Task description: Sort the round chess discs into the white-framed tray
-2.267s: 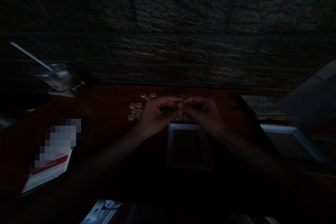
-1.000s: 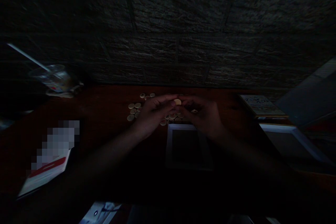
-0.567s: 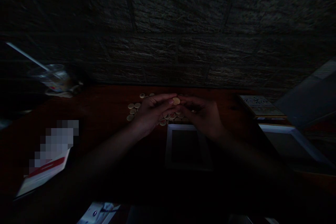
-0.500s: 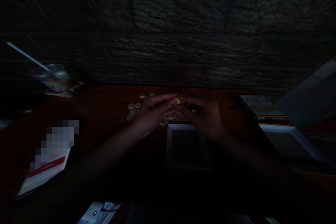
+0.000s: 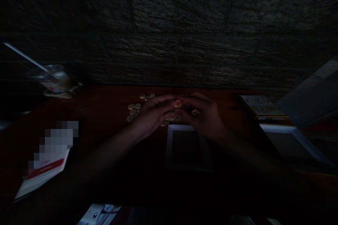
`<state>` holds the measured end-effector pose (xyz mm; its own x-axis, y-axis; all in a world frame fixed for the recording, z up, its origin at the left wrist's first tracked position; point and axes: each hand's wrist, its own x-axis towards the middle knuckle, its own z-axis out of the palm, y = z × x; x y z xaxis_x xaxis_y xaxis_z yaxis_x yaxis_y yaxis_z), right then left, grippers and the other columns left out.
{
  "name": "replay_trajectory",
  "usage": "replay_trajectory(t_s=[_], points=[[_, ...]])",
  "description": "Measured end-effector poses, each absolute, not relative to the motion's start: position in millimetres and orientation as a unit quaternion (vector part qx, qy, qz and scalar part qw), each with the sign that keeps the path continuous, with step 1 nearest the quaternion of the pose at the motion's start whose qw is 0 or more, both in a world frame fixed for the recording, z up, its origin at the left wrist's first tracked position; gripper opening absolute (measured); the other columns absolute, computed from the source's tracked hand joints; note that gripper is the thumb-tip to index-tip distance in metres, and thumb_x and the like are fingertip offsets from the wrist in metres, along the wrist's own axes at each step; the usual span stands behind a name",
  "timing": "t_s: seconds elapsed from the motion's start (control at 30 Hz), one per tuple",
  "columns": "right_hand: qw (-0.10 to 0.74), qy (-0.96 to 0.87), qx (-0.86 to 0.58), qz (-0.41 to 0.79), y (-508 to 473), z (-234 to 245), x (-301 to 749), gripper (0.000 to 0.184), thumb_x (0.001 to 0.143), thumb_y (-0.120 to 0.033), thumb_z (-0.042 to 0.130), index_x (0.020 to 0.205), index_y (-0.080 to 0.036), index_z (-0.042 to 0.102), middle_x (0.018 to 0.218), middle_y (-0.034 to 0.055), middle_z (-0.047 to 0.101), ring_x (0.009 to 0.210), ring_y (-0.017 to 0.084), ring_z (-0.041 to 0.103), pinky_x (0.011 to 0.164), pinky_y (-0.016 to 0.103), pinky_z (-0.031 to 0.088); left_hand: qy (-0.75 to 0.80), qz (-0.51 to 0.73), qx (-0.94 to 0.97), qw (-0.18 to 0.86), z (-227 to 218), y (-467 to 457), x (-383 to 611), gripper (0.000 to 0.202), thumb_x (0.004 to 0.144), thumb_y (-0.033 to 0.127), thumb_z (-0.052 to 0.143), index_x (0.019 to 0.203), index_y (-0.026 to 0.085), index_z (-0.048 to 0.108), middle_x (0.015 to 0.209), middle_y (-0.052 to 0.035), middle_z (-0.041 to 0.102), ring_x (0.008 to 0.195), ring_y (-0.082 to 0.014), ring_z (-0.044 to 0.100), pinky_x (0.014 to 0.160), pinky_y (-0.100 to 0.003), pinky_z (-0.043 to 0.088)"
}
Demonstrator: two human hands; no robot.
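Observation:
In the dim head view, a round wooden Chinese chess piece (image 5: 178, 104) is held up with its red character facing me. My left hand (image 5: 151, 114) pinches it at its left edge, between thumb and fingers. My right hand (image 5: 204, 110) is closed in from the other side, its fingertips at the piece's right edge. Several more pieces (image 5: 133, 111) lie on the table left of my hands, and others (image 5: 163, 122) show beneath them. A pale piece (image 5: 195, 111) shows inside the curl of my right hand; I cannot tell whether it is held.
An open shallow box (image 5: 169, 147) lies just in front of my hands. To the right are a flat printed box (image 5: 264, 106) and another open tray (image 5: 295, 130). A plastic cup with a straw (image 5: 56, 77) stands at the left, above a white-and-red leaflet (image 5: 44, 174). A stone wall (image 5: 169, 49) closes the back.
The piece between my hands has turned, from a plain pale side to its red character. My right fingers have shifted slightly around it. My left hand stays nearly in place.

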<state>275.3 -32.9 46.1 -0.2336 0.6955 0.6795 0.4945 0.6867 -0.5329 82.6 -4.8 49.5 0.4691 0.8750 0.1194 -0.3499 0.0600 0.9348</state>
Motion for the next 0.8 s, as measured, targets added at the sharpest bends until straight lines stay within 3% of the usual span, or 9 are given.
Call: replay_trajectory(t_s=[0.3, 0.43, 0.53, 0.67, 0.8], points=[[0.468, -0.791, -0.385, 0.089, -31.5, 47.3, 276.3, 0.02, 0.088, -0.028, 0.074, 0.108, -0.024, 0.076, 0.099, 0.006, 0.073, 0.084, 0.02, 0.068, 0.074, 0.033, 0.056, 0.283, 0.46, 0.528, 0.655, 48.6, -4.8, 81.6, 0.03, 0.08, 0.03, 0.086, 0.107, 0.017, 0.079, 0.111, -0.0092, 0.08, 0.092, -0.0204, 0.079, 0.088, -0.033, 0.065], [0.473, -0.762, -0.422, 0.133, -30.5, 46.5, 278.0, 0.015, 0.087, -0.031, 0.076, 0.099, -0.023, 0.075, 0.089, 0.0035, 0.075, 0.073, 0.017, 0.068, 0.066, 0.029, 0.054, 0.328, 0.449, 0.581, 0.595, 47.7, 0.3, 79.2, 0.03, 0.086, 0.037, 0.079, 0.107, 0.016, 0.077, 0.09, -0.0088, 0.081, 0.073, -0.0192, 0.078, 0.073, -0.031, 0.064], [0.461, -0.741, -0.454, 0.179, -29.6, 47.8, 281.2, 0.016, 0.088, -0.033, 0.075, 0.1, -0.022, 0.075, 0.088, 0.0027, 0.078, 0.071, 0.017, 0.069, 0.065, 0.029, 0.053, 0.362, 0.443, 0.646, 0.506, 49.9, 5.8, 73.2, 0.021, 0.088, 0.036, 0.073, 0.095, 0.017, 0.078, 0.078, -0.0067, 0.078, 0.061, -0.0159, 0.073, 0.058, -0.025, 0.058], [0.426, -0.744, -0.467, 0.217, -30.3, 60.8, 284.3, 0.015, 0.087, -0.032, 0.073, 0.095, -0.02, 0.077, 0.089, 0.0037, 0.079, 0.071, 0.017, 0.07, 0.065, 0.028, 0.052, 0.363, 0.369, 0.737, 0.436, 56.7, 9.3, 61.0, 0.012, 0.084, 0.027, 0.07, 0.084, 0.018, 0.078, 0.068, -0.0044, 0.075, 0.054, -0.0142, 0.068, 0.048, -0.021, 0.049], [0.366, -0.77, -0.464, 0.242, -36.0, 78.9, 282.1, 0.01, 0.082, -0.022, 0.074, 0.091, -0.021, 0.078, 0.09, 0.0027, 0.079, 0.076, 0.017, 0.071, 0.067, 0.027, 0.052, 0.319, 0.293, 0.785, 0.443, 59.4, 11.9, 52.1, 0.011, 0.078, 0.023, 0.072, 0.082, 0.018, 0.08, 0.065, -0.0047, 0.075, 0.048, -0.0147, 0.065, 0.045, -0.022, 0.044]])
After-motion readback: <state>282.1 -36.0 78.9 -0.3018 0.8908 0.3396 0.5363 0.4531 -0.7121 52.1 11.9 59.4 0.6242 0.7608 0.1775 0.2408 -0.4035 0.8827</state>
